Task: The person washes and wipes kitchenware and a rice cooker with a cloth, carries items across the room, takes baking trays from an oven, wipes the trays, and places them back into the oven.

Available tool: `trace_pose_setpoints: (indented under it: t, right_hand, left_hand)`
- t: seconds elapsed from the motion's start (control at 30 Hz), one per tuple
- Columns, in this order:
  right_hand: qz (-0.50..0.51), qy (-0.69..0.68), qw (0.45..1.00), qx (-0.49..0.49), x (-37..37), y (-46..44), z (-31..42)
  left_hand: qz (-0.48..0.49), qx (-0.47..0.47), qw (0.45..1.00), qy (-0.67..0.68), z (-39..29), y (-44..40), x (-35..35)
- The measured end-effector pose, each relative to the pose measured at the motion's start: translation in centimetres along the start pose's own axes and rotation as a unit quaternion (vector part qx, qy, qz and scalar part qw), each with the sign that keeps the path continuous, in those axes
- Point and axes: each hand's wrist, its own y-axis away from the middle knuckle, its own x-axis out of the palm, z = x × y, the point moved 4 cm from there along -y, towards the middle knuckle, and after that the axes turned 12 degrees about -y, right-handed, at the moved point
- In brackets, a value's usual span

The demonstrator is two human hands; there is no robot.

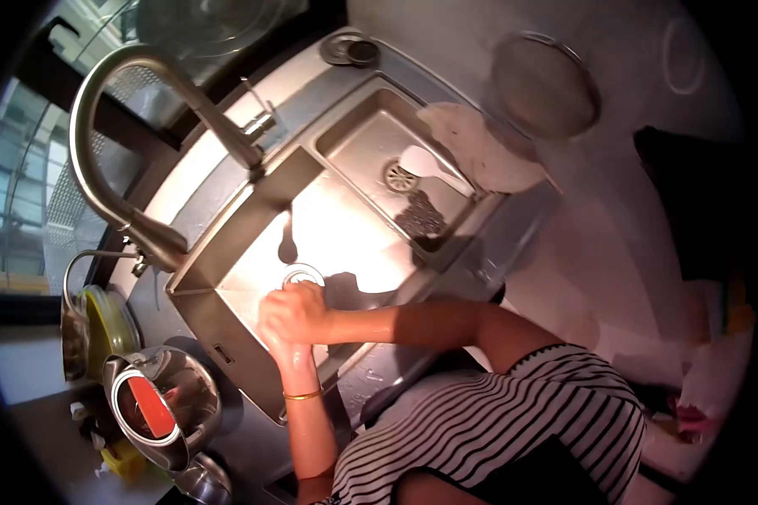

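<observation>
My right hand (291, 310) reaches in from the right and is closed over my left hand (288, 347), both over the large steel sink basin (217, 330). My left forearm rises from below with a gold bracelet, and its skin looks wet. The fingers of my left hand are mostly hidden under my right hand. Just beyond the hands is a bright round rim (303, 271), perhaps the drain. No tool or dish shows in either hand.
A tall curved faucet (82, 126) stands left of the basin. The smaller basin (358, 126) holds a white paddle-shaped utensil (421, 162). A steel pot (198, 383) and yellow-green dishes (109, 324) stand at left; a round strainer (543, 84) sits upper right.
</observation>
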Motion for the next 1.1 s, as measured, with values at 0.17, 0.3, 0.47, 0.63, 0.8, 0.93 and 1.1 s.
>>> trace_pose_setpoints:
  t: [0.17, 0.3, 0.47, 0.63, 0.8, 0.93, 1.1]
  right_hand:
    - [0.184, -0.022, 0.942, -0.28, -0.9, 1.9, 2.2]
    - [0.272, -0.094, 0.916, -0.281, 0.0, 4.7, 1.8]
    - [0.396, -0.135, 0.864, -0.281, 2.4, 9.4, 0.2]
    - [0.442, -0.185, 0.817, -0.321, 3.6, 11.0, -2.0]
    - [0.373, -0.141, 0.905, -0.152, 3.2, 7.2, -3.7]
    - [0.258, -0.133, 0.952, 0.101, 3.3, 6.6, -7.8]
    - [0.381, -0.451, 0.775, 0.227, 1.8, 12.9, 11.7]
  left_hand:
    - [0.048, -0.208, 0.973, -0.091, 2.8, -2.2, -8.0]
    - [0.09, -0.322, 0.922, -0.195, 5.4, -3.6, -13.5]
    - [0.166, -0.321, 0.847, -0.389, 7.8, -5.8, -15.2]
    - [0.229, -0.212, 0.795, -0.52, 9.2, -7.4, -15.8]
    - [0.078, -0.114, 0.981, -0.134, 6.1, -3.6, -12.4]
    - [-0.036, 0.133, 0.953, -0.27, 2.8, 4.1, -8.6]
    - [-0.267, 0.417, 0.759, -0.422, 2.9, 25.7, -10.8]
